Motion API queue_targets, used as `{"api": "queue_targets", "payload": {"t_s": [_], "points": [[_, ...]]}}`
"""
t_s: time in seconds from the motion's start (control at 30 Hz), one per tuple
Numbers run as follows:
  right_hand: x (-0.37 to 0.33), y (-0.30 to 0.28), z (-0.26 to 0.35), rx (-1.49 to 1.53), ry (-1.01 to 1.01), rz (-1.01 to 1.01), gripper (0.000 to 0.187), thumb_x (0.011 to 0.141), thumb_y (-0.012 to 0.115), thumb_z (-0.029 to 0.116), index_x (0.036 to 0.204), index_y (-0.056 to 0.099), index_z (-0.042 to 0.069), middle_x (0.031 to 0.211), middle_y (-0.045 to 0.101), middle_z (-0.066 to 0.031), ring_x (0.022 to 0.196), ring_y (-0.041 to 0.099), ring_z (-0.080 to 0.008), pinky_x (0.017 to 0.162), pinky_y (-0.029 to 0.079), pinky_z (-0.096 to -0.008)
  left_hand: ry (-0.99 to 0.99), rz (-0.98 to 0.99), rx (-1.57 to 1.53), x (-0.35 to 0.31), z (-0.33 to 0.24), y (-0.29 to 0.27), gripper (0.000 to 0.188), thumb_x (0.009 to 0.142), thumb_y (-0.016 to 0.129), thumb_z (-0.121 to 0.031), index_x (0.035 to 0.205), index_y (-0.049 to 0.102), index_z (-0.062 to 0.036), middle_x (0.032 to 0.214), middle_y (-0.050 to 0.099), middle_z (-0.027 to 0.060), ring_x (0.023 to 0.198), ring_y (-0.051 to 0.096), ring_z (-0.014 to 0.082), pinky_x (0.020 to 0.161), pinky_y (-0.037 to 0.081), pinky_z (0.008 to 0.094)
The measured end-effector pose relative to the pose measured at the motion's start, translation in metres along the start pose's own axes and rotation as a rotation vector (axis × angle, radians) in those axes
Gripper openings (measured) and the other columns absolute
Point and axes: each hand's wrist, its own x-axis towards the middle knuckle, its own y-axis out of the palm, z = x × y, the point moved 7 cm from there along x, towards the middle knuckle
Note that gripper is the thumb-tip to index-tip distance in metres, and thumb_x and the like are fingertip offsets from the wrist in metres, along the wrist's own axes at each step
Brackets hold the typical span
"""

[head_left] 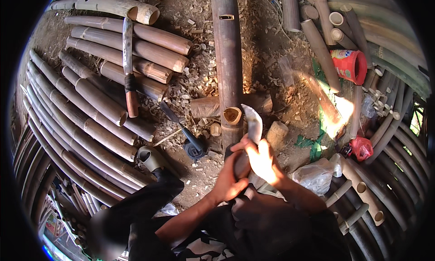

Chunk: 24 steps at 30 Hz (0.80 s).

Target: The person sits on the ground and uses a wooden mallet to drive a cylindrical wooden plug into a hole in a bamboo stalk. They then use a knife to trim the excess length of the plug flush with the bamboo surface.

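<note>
Both your hands close around one curved blade (252, 125), just below the cut end of the long bamboo pole (228, 57) that runs up the middle of the ground. Your left hand (231, 177) wraps its grip fully round the lower, handle end; your right hand (263, 163) folds over it from the right side, fingers shut on the same piece, in strong sunlight. The blade's pale tip rises just right of the pole's open hollow end. Right of the pole, well apart, a red plastic cup (351, 66) lies on its side with its mouth facing right; you cannot see anything inside it. Below it, nearer your right hand, a crumpled clear plastic bag (317, 175) sits beside a small red packet (362, 147). Left of the pole, a long knife with a reddish handle (129, 66) rests across a stack of cut bamboo lengths (113, 52), and a dark-handled tool (181, 127) lies on the dirt close to the pole. The ground (267, 48) is bare earth strewn with pale wood chips, ringed by bamboo poles on both sides.
</note>
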Motion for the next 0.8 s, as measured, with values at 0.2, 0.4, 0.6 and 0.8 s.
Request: {"api": "queue_targets", "payload": {"t_s": [0.2,0.4,0.6,0.8], "points": [[0.03,0.071,-0.022,0.175,0.456,0.321,0.042,0.1,0.045,0.03,0.09,0.065,-0.006,0.062,0.063,-0.0128,0.048,0.064,-0.0185,0.043,0.053,-0.0281,-0.296,-0.189,0.502,-0.013,0.002,-0.101,0.055,0.069,0.08,-0.029,0.115,0.061,-0.0035,0.088,0.07,0.0165,0.083,0.071,0.0275,0.076,0.054,0.036],[0.047,0.101,0.001,0.741,0.418,0.32,0.04,0.101,0.043,0.028,0.107,0.058,-0.009,0.095,0.068,-0.0208,0.06,0.067,-0.0226,0.053,0.059,-0.0342,-0.102,-0.132,1.024,0.03,-0.088,-0.157,0.038,0.064,0.079,-0.029,0.096,0.071,-0.0102,0.077,0.07,0.0132,0.068,0.07,0.0288,0.065,0.057,0.0388],[0.05,0.08,0.023,1.566,0.382,0.217,0.027,0.101,0.041,0.026,0.105,0.056,0.004,0.093,0.069,-0.0154,0.066,0.068,-0.0237,0.06,0.056,-0.0345,0.051,0.237,1.597,0.093,-0.196,-0.103,0.009,0.075,0.063,-0.019,0.071,0.064,-0.0107,0.064,0.063,0.0064,0.056,0.064,0.0254,0.051,0.049,0.0391],[0.042,0.091,0.008,0.859,0.409,0.246,0.036,0.1,0.047,0.032,0.1,0.057,-0.002,0.079,0.067,-0.0162,0.054,0.064,-0.0232,0.049,0.054,-0.0343,-0.107,-0.034,1.167,0.038,-0.123,-0.134,0.022,0.075,0.07,-0.025,0.092,0.07,-0.012,0.074,0.068,0.0131,0.064,0.067,0.0306,0.06,0.053,0.0408]]}}
